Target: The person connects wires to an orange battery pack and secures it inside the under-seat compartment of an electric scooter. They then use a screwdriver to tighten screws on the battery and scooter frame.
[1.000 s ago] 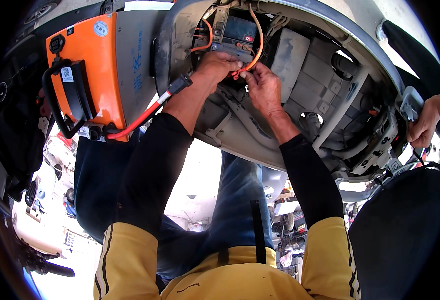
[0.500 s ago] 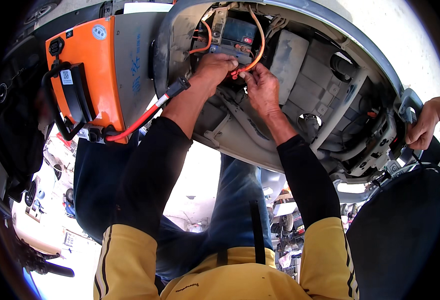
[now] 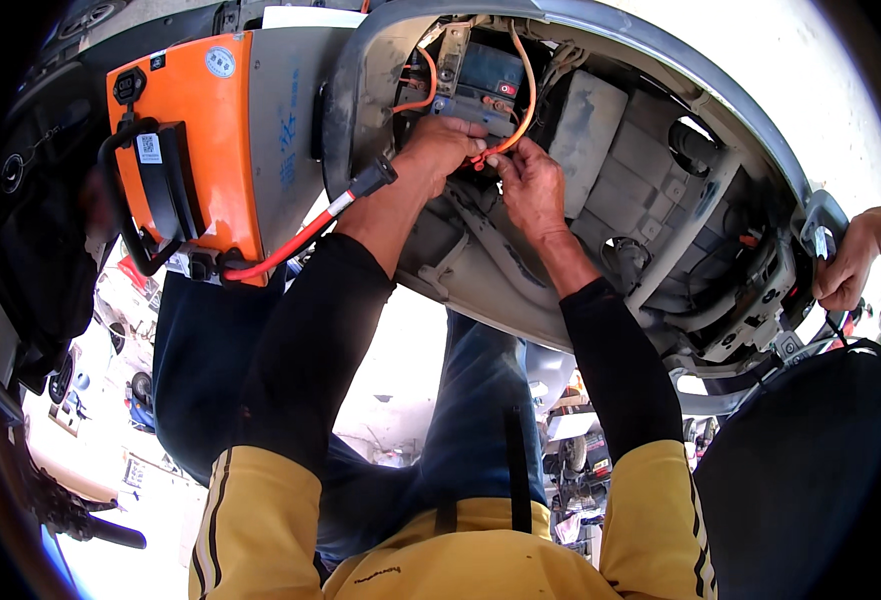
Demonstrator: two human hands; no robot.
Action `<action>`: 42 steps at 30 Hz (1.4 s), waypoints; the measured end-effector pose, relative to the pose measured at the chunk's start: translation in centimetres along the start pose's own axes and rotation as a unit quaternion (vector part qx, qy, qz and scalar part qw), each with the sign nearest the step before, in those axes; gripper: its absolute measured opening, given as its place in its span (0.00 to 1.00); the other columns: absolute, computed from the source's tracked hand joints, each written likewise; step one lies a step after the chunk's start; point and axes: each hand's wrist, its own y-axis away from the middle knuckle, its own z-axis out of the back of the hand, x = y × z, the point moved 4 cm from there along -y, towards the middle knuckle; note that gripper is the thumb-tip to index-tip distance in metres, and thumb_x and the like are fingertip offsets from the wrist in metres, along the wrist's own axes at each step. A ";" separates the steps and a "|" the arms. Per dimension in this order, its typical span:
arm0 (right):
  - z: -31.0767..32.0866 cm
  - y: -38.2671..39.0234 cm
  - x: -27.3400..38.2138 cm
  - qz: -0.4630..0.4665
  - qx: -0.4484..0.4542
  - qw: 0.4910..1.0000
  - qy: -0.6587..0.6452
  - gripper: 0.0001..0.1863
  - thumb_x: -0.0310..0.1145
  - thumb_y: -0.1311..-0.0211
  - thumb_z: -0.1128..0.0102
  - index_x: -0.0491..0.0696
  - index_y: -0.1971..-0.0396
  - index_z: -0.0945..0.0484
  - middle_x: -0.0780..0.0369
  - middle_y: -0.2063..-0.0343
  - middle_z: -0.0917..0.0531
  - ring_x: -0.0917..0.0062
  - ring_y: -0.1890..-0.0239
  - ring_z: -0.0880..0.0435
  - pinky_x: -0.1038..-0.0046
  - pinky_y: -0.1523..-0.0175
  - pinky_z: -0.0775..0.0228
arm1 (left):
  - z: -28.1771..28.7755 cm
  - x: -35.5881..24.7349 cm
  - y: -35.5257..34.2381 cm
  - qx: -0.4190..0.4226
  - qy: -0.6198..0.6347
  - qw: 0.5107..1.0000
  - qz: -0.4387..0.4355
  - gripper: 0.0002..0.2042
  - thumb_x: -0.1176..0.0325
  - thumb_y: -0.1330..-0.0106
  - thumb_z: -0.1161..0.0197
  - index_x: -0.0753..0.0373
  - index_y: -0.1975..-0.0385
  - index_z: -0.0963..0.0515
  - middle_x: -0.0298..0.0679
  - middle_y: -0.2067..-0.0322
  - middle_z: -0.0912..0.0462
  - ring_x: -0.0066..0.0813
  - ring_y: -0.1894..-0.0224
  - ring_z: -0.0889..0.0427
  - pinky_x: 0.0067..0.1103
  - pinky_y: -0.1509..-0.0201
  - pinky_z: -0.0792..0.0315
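Both inside grey shell [image 3: 335,120]: my right hand [image 3: 537,190] pinches orange cable [image 3: 533,95], left hand [image 3: 440,152] at its end, grip unclear; open room between forearms [image 3: 573,264] below shell's lower rim [image 3: 490,313].

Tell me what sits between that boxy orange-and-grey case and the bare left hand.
Head view: between the case and left hand runs the vehicle shell's curved grey edge; lower down, a black plug on a thick red cable reaches in.
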 end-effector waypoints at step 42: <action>-1.3 -0.1 -2.7 -0.066 0.010 0.993 -0.097 0.11 0.32 0.42 0.26 0.44 0.65 0.19 0.56 0.75 0.16 0.66 0.74 0.18 0.65 0.63 0.26 | 0.1 -0.4 0.3 -0.012 -0.030 0.999 -0.011 0.12 0.74 0.35 0.31 0.69 0.53 0.17 0.39 0.61 0.14 0.27 0.60 0.17 0.26 0.53 0.23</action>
